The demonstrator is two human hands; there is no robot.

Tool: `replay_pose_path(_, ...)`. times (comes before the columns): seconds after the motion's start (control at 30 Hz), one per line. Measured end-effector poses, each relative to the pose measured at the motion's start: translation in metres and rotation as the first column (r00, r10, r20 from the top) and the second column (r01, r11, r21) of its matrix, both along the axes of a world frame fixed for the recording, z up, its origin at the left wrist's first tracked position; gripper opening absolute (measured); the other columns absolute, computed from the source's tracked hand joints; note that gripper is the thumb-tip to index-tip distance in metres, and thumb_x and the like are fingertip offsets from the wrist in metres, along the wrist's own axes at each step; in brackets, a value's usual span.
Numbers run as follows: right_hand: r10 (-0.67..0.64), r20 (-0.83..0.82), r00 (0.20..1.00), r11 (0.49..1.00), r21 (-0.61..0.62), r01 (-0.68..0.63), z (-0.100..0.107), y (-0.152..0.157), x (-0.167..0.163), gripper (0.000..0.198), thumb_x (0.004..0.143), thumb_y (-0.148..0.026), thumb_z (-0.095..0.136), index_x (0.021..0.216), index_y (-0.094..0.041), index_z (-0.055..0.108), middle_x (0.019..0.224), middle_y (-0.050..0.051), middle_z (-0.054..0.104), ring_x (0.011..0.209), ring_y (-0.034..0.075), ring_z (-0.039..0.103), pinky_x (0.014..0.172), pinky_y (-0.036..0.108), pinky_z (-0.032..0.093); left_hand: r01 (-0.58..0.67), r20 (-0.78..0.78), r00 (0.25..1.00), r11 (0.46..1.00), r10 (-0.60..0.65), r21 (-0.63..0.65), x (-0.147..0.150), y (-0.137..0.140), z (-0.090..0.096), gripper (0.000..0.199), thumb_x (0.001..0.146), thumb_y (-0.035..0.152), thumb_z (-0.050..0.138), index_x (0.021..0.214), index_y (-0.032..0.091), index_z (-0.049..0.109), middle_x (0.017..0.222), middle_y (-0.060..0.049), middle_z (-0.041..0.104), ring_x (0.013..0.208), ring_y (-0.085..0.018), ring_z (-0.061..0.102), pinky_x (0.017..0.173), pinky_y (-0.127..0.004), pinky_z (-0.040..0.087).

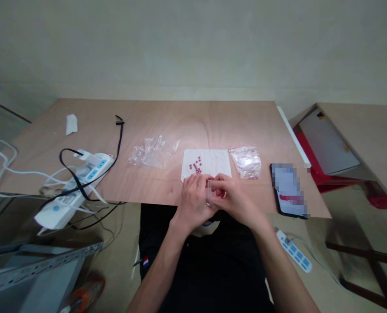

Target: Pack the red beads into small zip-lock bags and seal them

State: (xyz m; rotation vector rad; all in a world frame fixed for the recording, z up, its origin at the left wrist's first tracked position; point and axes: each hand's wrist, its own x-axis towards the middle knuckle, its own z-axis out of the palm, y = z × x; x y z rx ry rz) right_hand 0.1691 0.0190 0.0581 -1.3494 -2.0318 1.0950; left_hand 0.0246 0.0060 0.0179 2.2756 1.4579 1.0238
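Note:
My left hand point(196, 198) and my right hand point(231, 195) meet at the table's front edge. Between them they grip a small clear plastic piece point(208, 192), its exact kind partly covered by fingers. Red bits point(220, 191) show by the right fingers. Just beyond my hands lies a white sheet point(215, 161), with several small dark red beads point(197, 164) scattered on its left half. Right of the sheet is a clear plastic bag point(246, 161) with a red seal line. To the left, crumpled clear plastic bags point(152, 152) lie together on the wood.
The wooden table point(180, 117) backs onto a wall. A white power strip point(74, 191) with tangled cables sits at the left edge, a paper scrap point(71, 124) behind it. A phone point(288, 190) lies at the right. Another power strip point(294, 251) is on the floor.

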Motion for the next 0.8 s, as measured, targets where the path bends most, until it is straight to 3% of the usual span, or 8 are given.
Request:
replay_pose_path(0.13, -0.029, 0.079, 0.996, 1.000, -0.007, 0.029, 0.002, -0.005, 0.000, 0.015, 0.077, -0.011, 0.068, 0.089, -0.019, 0.072, 0.086, 0.002, 0.054, 0.075, 0.013, 0.053, 0.069, 0.027, 0.043, 0.067, 0.081, 0.995, 0.995, -0.062, -0.073, -0.004, -0.002, 0.004, 0.031, 0.071, 0.023, 0.062, 0.100, 0.017, 0.050, 0.090, -0.009, 0.064, 0.083, -0.025, 0.062, 0.073, -0.039, 0.053)
replay_pose_path(0.2, -0.029, 0.064, 0.997, 0.999, 0.023, 0.028, 0.004, -0.006, 0.000, 0.012, 0.080, -0.013, 0.067, 0.088, -0.020, 0.072, 0.086, 0.002, 0.052, 0.076, 0.013, 0.053, 0.070, 0.028, 0.044, 0.099, 0.146, 0.986, 0.988, -0.081, -0.122, -0.006, -0.002, 0.006, 0.028, 0.074, 0.022, 0.062, 0.098, 0.017, 0.050, 0.089, -0.008, 0.064, 0.082, -0.022, 0.063, 0.071, -0.035, 0.054)
replay_pose_path(0.3, -0.037, -0.090, 0.995, 0.997, 0.063, 0.043, 0.003, -0.001, 0.000, 0.010, 0.086, -0.022, 0.064, 0.080, -0.020, 0.072, 0.083, 0.002, 0.052, 0.076, 0.014, 0.055, 0.068, 0.027, 0.046, 0.078, 0.196, 0.980, 0.983, -0.044, -0.166, -0.011, 0.001, 0.007, 0.016, 0.080, 0.023, 0.062, 0.091, 0.019, 0.051, 0.082, -0.004, 0.063, 0.074, -0.018, 0.063, 0.063, -0.028, 0.051)
replay_pose_path(0.37, -0.115, -0.223, 0.968, 0.985, 0.097, 0.139, -0.004, 0.009, -0.001, 0.015, 0.089, -0.027, 0.062, 0.082, -0.019, 0.072, 0.081, 0.003, 0.057, 0.077, 0.014, 0.058, 0.068, 0.027, 0.048, 0.034, 0.191, 0.982, 0.984, 0.000, -0.174, -0.017, 0.005, 0.004, 0.015, 0.082, 0.025, 0.064, 0.086, 0.020, 0.050, 0.076, 0.000, 0.061, 0.068, -0.015, 0.061, 0.060, -0.025, 0.049)
replay_pose_path(0.43, -0.216, -0.252, 0.943, 0.958, 0.130, 0.254, -0.018, 0.023, -0.004, 0.013, 0.089, -0.026, 0.062, 0.090, -0.017, 0.072, 0.083, 0.004, 0.063, 0.075, 0.014, 0.060, 0.069, 0.028, 0.050, -0.007, 0.165, 0.986, 0.986, 0.035, -0.165, -0.027, 0.011, -0.001, 0.018, 0.081, 0.028, 0.068, 0.083, 0.021, 0.051, 0.074, 0.001, 0.061, 0.065, -0.013, 0.061, 0.059, -0.024, 0.048)
replay_pose_path(0.5, -0.253, -0.148, 0.956, 0.950, 0.151, 0.275, -0.037, 0.038, -0.009, 0.014, 0.086, -0.019, 0.066, 0.098, -0.015, 0.070, 0.090, 0.005, 0.065, 0.072, 0.013, 0.061, 0.070, 0.029, 0.052, -0.055, 0.124, 0.989, 0.988, 0.074, -0.147, -0.037, 0.018, -0.008, 0.022, 0.078, 0.028, 0.072, 0.084, 0.021, 0.053, 0.074, 0.002, 0.062, 0.065, -0.014, 0.061, 0.061, -0.024, 0.048)
replay_pose_path(0.63, -0.183, 0.106, 0.977, 0.971, 0.176, 0.162, -0.068, 0.058, -0.022, 0.023, 0.077, -0.014, 0.075, 0.100, -0.014, 0.069, 0.098, 0.009, 0.064, 0.081, 0.017, 0.064, 0.077, 0.032, 0.053, -0.171, 0.054, 0.983, 0.982, 0.176, -0.082, -0.053, 0.030, -0.022, 0.028, 0.075, 0.030, 0.076, 0.092, 0.020, 0.056, 0.079, -0.001, 0.064, 0.071, -0.017, 0.063, 0.066, -0.027, 0.050)
replay_pose_path(0.8, -0.169, 0.260, 0.951, 0.975, 0.185, 0.123, -0.072, 0.062, -0.031, 0.010, 0.088, -0.016, 0.063, 0.094, -0.013, 0.070, 0.094, 0.010, 0.065, 0.086, 0.020, 0.064, 0.078, 0.031, 0.050, -0.184, 0.025, 0.982, 0.981, 0.186, -0.060, -0.058, 0.042, -0.029, 0.029, 0.077, 0.030, 0.074, 0.097, 0.019, 0.057, 0.084, -0.003, 0.066, 0.078, -0.019, 0.064, 0.071, -0.029, 0.051)
